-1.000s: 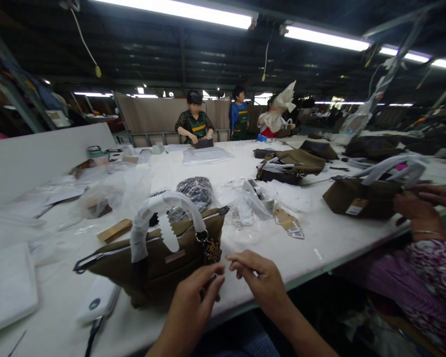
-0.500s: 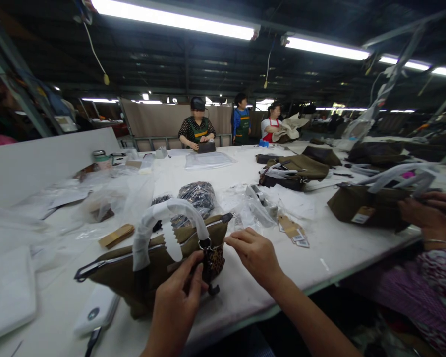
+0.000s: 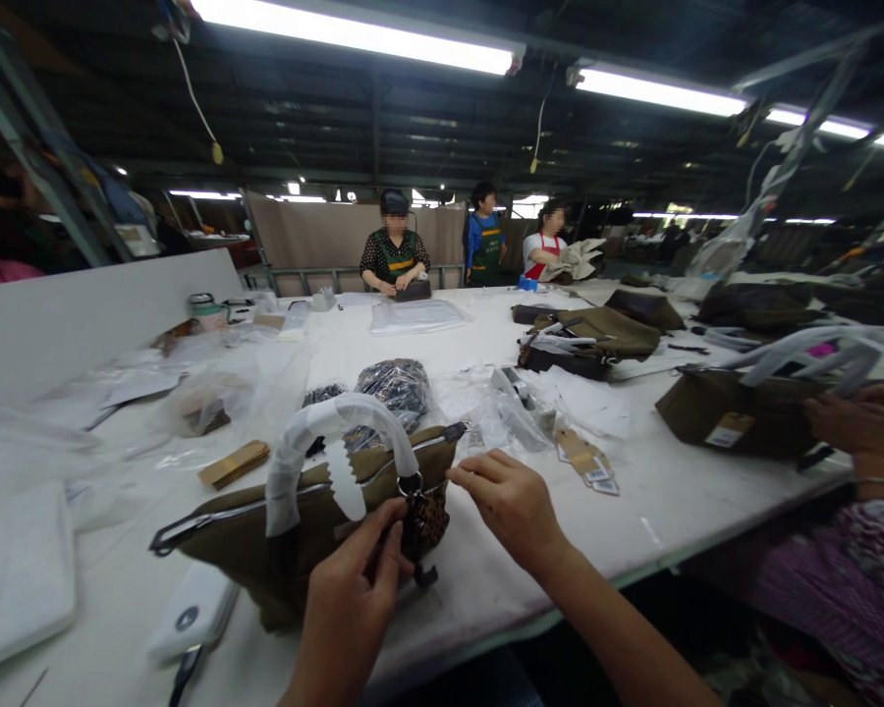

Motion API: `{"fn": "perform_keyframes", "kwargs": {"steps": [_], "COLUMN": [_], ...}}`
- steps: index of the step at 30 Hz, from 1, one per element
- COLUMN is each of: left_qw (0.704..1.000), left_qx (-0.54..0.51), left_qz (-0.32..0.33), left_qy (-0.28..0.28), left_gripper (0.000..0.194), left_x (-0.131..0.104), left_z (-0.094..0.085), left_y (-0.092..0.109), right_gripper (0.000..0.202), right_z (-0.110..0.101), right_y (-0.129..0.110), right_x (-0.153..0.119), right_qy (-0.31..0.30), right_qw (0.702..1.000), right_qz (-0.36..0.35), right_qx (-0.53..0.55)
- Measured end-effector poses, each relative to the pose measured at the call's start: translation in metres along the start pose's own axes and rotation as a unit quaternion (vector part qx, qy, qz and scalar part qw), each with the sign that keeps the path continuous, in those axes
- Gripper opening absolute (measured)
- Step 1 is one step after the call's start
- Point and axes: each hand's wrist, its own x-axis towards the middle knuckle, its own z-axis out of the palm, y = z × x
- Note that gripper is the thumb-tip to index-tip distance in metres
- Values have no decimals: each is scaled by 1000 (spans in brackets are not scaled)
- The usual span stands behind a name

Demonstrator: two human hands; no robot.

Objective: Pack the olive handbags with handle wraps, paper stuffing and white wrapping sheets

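Note:
An olive bag (image 3: pixel 243 550) stands on the white table in front of me, its handle (image 3: pixel 287 462) wrapped in white film. A ring and a leopard-patterned piece (image 3: pixel 431 516) hang at the bag's right end. My left hand (image 3: pixel 360 579) is closed at that end, thumb and forefinger together just below the ring; what they pinch is too small to make out. To the right of the bag, my right hand (image 3: pixel 512 506) has thumb and forefinger pressed together near the bag's edge. Anything between those fingertips is too small to tell.
Tan tags (image 3: pixel 585 457) and a plastic-wrapped bundle (image 3: pixel 394 388) lie beyond the bag. A white power bank (image 3: pixel 192 614) is at the lower left. Another person's hands (image 3: pixel 847 422) touch an olive bag (image 3: pixel 737 412) at the right. Other people stand across the table.
The view has shifted slightly, moving the background a little to the right. My hands and the bag stay in nearly the same pose.

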Motion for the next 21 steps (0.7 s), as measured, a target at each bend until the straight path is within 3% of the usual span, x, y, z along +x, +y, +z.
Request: {"fn": "perform_keyframes", "kwargs": {"steps": [11, 17, 21], "left_qw": [999, 965, 927], "left_qx": [40, 211, 340], "left_qz": [38, 152, 153], "left_qy": [0, 22, 32], "left_gripper": [29, 32, 31], "left_x": [0, 3, 7], "left_z": [0, 1, -1], "left_y": [-8, -11, 2], "right_gripper": [21, 20, 20], "right_z": [4, 3, 5], "right_y": [-4, -12, -15], "right_x": [3, 6, 8], "right_qy": [-5, -11, -6], "right_qw": [1000, 999, 999], "right_qz": [-26, -43, -42], "right_qx": [-2, -15, -3]}}
